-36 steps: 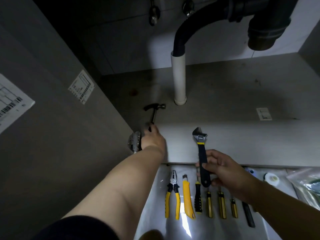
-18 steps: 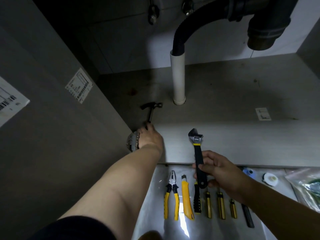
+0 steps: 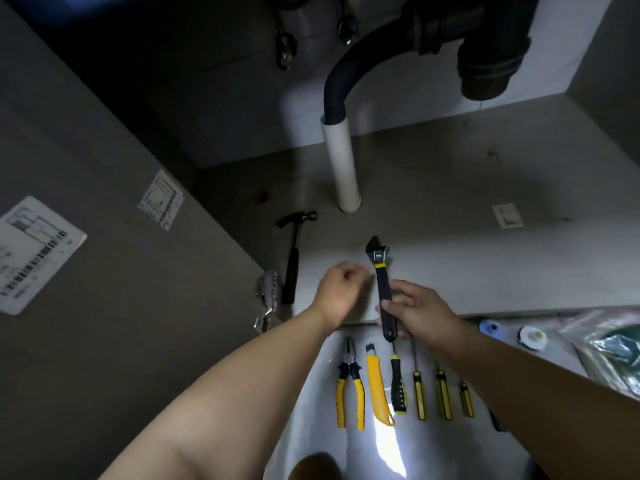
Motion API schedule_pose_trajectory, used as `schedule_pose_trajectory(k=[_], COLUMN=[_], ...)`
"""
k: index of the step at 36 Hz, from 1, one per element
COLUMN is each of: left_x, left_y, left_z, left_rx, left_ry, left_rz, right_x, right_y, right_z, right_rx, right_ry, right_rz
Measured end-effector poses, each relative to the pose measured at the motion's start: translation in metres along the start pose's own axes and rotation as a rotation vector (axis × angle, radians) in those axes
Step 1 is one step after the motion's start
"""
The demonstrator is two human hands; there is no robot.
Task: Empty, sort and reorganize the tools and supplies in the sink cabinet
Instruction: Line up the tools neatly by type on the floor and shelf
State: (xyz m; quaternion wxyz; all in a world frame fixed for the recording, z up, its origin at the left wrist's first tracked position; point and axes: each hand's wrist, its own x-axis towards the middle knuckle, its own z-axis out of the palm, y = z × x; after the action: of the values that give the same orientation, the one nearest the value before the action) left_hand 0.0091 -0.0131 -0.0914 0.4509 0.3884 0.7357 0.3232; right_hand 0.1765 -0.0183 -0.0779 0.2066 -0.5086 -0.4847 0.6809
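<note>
A dim grey cabinet floor (image 3: 450,188) is filling the middle of the frame, with a white pipe (image 3: 341,164) standing up from it at upper centre and joining a black hose (image 3: 349,67). A hammer (image 3: 294,258) is lying left of centre on that floor, its head toward the pipe and its handle running down beside a metal hinge (image 3: 266,292). At centre, the right hand (image 3: 419,313) is gripping the lower handle of a wrench (image 3: 382,282), holding it upright in the frame with the head pointing up. Just left of it, the left hand (image 3: 337,291) is hovering with fingers curled in (blurred, nothing visible in them). Along the lower centre, pliers (image 3: 349,386), a knife (image 3: 377,389) and screwdrivers (image 3: 420,393) are lying in a row on a pale sheet (image 3: 304,420). Tape rolls (image 3: 533,336) and a bag (image 3: 609,344) are sitting at right.
</note>
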Motion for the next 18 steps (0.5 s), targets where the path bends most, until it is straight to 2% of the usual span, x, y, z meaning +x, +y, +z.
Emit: schedule_pose_trajectory(k=[2,4,10,14,18], left_x=[-0.013,-0.022,-0.015,0.011,0.038], left_y=[0.006,0.012,0.010,-0.002,-0.013], left_z=[0.007,0.009,0.010,0.009,-0.006], left_rx=[-0.220,-0.307,-0.392,-0.059,0.207], left_ry=[-0.209,-0.292,-0.164,0.098,0.232], left_rz=[-0.098,-0.168,-0.212,-0.144,-0.140], right_x=[-0.001,-0.001,0.007,0.015,0.016], right_y=[-0.002,-0.002,0.005,0.009,0.016], right_z=[0.002,0.005,0.005,-0.004,-0.018], right_rx=[-0.003,0.006,0.073,-0.162,-0.421], right_ry=[0.004,0.012,-0.017,0.024,0.090], right_rz=[-0.028,-0.040,-0.030,-0.036,-0.127])
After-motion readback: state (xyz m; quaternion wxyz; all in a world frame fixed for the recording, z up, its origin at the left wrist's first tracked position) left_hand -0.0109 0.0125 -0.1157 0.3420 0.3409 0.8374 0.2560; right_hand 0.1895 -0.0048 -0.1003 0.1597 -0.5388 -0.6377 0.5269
